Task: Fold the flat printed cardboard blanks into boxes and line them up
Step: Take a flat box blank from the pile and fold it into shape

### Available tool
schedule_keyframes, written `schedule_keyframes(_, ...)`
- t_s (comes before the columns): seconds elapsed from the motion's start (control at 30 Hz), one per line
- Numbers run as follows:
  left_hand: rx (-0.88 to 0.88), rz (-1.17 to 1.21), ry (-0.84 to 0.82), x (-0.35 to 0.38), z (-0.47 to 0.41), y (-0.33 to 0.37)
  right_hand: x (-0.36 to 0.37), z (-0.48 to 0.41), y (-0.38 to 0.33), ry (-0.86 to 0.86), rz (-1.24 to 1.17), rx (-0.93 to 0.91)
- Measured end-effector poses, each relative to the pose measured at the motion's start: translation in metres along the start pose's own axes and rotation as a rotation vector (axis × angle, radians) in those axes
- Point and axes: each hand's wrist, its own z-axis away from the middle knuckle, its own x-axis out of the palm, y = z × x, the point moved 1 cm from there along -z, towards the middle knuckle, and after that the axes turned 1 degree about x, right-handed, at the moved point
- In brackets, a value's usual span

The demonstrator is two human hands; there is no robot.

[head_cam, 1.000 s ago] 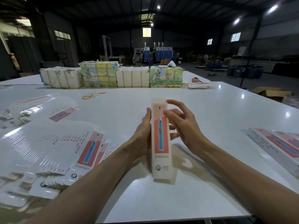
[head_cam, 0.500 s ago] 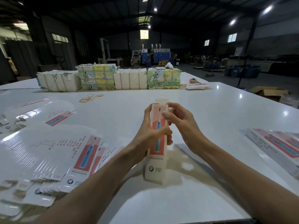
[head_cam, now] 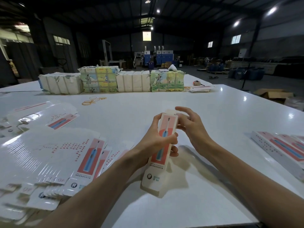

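Observation:
A long narrow box (head_cam: 158, 163), white with a pink panel and a blue toothbrush print, is held above the white table (head_cam: 205, 116), its far end tilted away from me. My left hand (head_cam: 156, 139) grips its middle, thumb across the printed face. My right hand (head_cam: 189, 124) is at the box's far end, fingers loosely spread beside the top flap, touching its right side. A fanned pile of flat printed blanks (head_cam: 54, 158) lies at the left. Folded boxes (head_cam: 286, 148) lie side by side at the right edge.
Wrapped bundles (head_cam: 111, 79) of cartons stand in a row at the table's far side. Rubber bands (head_cam: 93, 100) lie in front of them. A few loose blanks (head_cam: 201, 88) and a tape measure (head_cam: 196, 83) sit at the far right. A cardboard carton (head_cam: 273, 94) lies on the floor.
My left hand has wrapped round the box's middle, and the box has tilted with its near end coming toward me. My right hand's fingers have opened beside the top flap.

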Motion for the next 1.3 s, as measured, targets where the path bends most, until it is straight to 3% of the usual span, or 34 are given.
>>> schedule_keyframes(0.2, -0.029, 0.089, -0.013, 0.001, -0.005, -0.004, -0.004, 0.002, -0.008, -0.037, 0.082, -0.144)
schedule_keyframes(0.37, 0.002, 0.072, -0.023, -0.002, -0.007, -0.004, -0.005, 0.002, -0.017, -0.089, -0.12, -0.024)
schedule_keyframes(0.6, 0.039, 0.019, -0.042, -0.004, -0.005, -0.007, -0.009, -0.001, -0.018, -0.04, -0.189, 0.082)
schedule_keyframes(1.3, 0.107, -0.036, -0.079, -0.006, -0.003, -0.004, -0.022, -0.006, -0.023, -0.142, -0.139, 0.151)
